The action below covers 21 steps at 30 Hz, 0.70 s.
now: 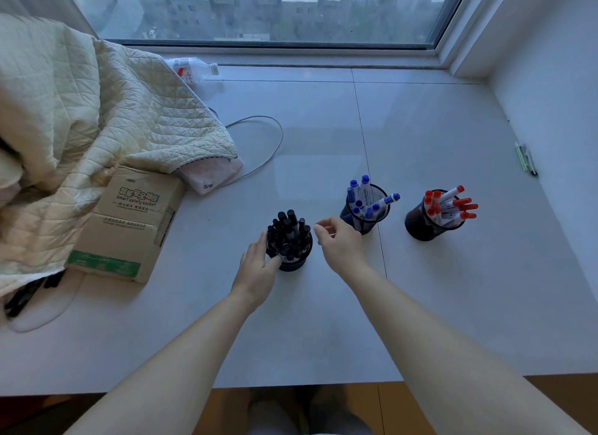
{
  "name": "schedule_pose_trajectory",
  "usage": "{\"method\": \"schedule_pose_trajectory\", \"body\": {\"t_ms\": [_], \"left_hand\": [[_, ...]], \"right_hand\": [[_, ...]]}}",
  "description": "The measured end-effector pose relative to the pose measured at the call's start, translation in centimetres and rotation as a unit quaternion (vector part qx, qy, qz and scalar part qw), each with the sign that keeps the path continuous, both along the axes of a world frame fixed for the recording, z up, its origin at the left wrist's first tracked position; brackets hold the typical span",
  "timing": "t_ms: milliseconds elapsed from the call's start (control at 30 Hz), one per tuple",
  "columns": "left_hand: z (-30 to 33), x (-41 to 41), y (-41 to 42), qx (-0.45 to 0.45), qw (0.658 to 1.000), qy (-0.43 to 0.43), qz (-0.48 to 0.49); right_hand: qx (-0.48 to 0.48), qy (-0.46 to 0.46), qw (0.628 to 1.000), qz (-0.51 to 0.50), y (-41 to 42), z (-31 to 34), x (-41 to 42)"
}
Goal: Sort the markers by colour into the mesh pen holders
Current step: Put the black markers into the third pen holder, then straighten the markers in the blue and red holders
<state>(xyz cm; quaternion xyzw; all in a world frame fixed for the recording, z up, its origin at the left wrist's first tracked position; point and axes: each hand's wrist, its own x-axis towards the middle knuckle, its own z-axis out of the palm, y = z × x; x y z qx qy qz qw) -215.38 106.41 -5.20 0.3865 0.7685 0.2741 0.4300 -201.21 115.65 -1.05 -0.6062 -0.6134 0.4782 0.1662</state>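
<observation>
Three black mesh pen holders stand on the pale sill. The left holder [293, 263] is packed with black-capped markers [288, 232]. The middle holder [367, 221] carries blue-capped markers [364, 195], and the right holder [420, 227] carries red-capped markers [451, 204]. My left hand [259, 266] touches the left side of the black-marker holder, fingers fairly straight against the markers. My right hand [339, 243] hovers just right of that holder with loosely curled fingers and nothing in it.
A cardboard box [129, 224] lies to the left, partly under a quilted cream blanket [81, 111]. A grey cable [265, 143] loops behind. A plastic bottle [194, 68] lies near the window. A few pens [527, 159] rest by the right wall.
</observation>
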Motion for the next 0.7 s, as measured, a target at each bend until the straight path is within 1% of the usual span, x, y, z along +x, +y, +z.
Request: {"method": "schedule_pose_trajectory", "body": {"t_ms": [67, 167, 233, 300, 367, 433, 567, 633, 700], "left_hand": [[-0.2, 0.9, -0.4, 0.000, 1.000, 0.016, 0.024], [-0.7, 2.2, -0.2, 0.005, 0.997, 0.039, 0.063], [-0.9, 2.8, 0.5, 0.012, 0.994, 0.037, 0.102], [-1.1, 3.2, 1.3, 0.012, 0.990, 0.035, 0.135], [-1.3, 3.4, 1.9, 0.014, 0.988, 0.032, 0.151], [-1.5, 3.5, 2.2, 0.018, 0.987, 0.022, 0.157], [-1.6, 3.7, 2.6, -0.010, 0.982, 0.009, 0.190], [-1.6, 3.6, 2.8, -0.008, 0.982, 0.012, 0.190], [-1.5, 3.4, 3.1, 0.005, 0.981, 0.016, 0.191]], "right_hand": [[0.002, -0.001, 0.999, -0.033, 0.0, -0.2, 1.3], [0.045, -0.049, 0.996, -0.055, 0.4, -0.5, 3.3], [0.116, -0.096, 0.987, -0.059, 0.8, -0.5, 4.5], [0.204, -0.146, 0.966, -0.057, 1.4, -0.5, 5.6], [0.254, -0.196, 0.946, -0.043, 2.4, -0.4, 6.6], [0.259, -0.238, 0.936, -0.007, 3.7, -0.5, 7.6], [0.232, -0.316, 0.913, 0.112, 6.4, -1.3, 8.6], [0.209, -0.329, 0.908, 0.155, 7.7, -1.6, 8.5], [0.179, -0.314, 0.914, 0.186, 8.9, -1.8, 8.2]]}}
